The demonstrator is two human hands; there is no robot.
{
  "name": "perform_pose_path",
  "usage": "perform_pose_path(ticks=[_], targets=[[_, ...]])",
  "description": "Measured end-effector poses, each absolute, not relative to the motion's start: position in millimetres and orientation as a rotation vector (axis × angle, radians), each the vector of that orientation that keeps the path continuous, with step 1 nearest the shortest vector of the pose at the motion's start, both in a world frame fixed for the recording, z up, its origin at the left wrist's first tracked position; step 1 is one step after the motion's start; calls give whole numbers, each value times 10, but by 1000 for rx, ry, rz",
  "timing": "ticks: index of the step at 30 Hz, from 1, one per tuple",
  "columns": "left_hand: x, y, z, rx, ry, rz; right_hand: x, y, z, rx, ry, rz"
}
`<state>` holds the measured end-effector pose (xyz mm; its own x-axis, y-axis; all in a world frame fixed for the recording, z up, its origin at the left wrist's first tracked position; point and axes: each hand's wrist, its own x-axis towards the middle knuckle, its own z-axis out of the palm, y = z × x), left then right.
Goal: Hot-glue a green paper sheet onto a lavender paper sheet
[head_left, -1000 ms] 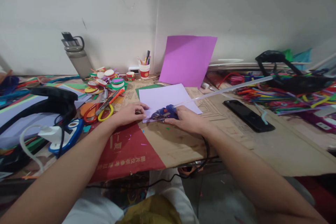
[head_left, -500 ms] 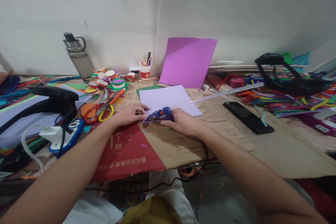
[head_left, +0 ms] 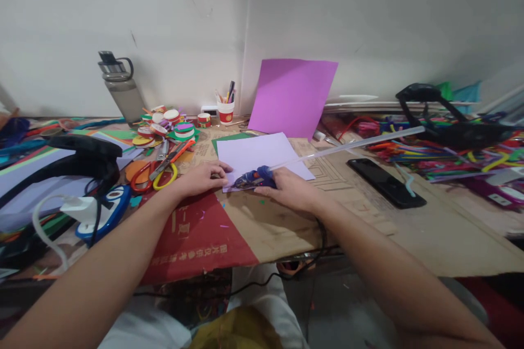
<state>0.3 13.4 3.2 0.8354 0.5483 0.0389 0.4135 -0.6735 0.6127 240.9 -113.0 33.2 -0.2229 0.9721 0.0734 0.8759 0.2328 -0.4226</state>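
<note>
A lilac sheet of paper (head_left: 257,150) lies on the cardboard. On its near left corner rests my left hand (head_left: 207,175), holding it down with fingers lightly bent and a gap between thumb and forefinger. My right hand (head_left: 289,188) is wrapped round a dark blue hot glue gun (head_left: 256,177), whose nozzle points left, low over the sheet's near edge. From the back of the gun a long clear glue stick (head_left: 347,146) slants up to the right. Whether the nozzle touches the paper I cannot tell.
Scissors (head_left: 166,166) and small paper drums (head_left: 184,131) lie to the left, by a power strip (head_left: 110,210). A purple sheet (head_left: 292,98) leans on the wall beside a pen cup (head_left: 226,112). To the right are a phone (head_left: 385,182) and pipe cleaners (head_left: 393,152).
My right hand has slid the glue gun slightly to the right along the paper's near edge, its glue stick moving with it. My left hand has stayed on the corner.
</note>
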Motion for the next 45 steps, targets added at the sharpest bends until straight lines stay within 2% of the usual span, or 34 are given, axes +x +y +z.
perform_pose_path(ticks=[45], targets=[[-3,122,49,2427,703,284,2350,-1106,321,-1630,-2182,531]])
